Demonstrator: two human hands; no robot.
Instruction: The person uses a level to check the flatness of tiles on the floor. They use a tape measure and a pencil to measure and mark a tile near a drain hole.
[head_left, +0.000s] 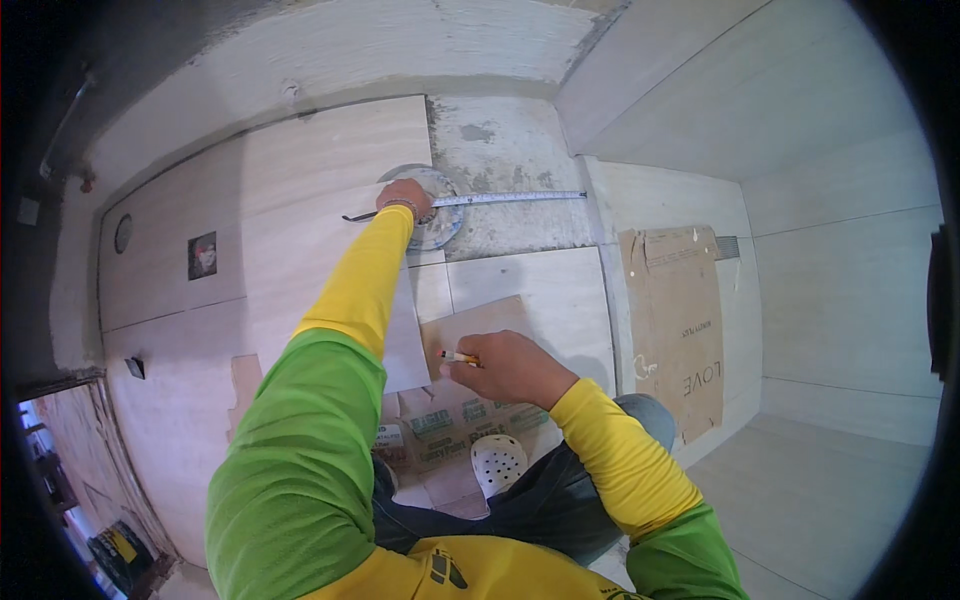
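Since the tape measure point(505, 199) blade is thin springy metal stretched across the bare wall patch, it'll probably buckle if let go, so pinning it flat works. Left hand point(404, 196) presses its end by the round hole; right hand point(512, 367) pinches a pencil point(459, 357).

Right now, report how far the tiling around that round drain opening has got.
Done: large pale tiles already cover the floor left of the round drain opening. In hand: the left hand holds a tape measure stretched across the bare mortar patch, while the right hand grips a pencil. Left: that grey patch is untiled.
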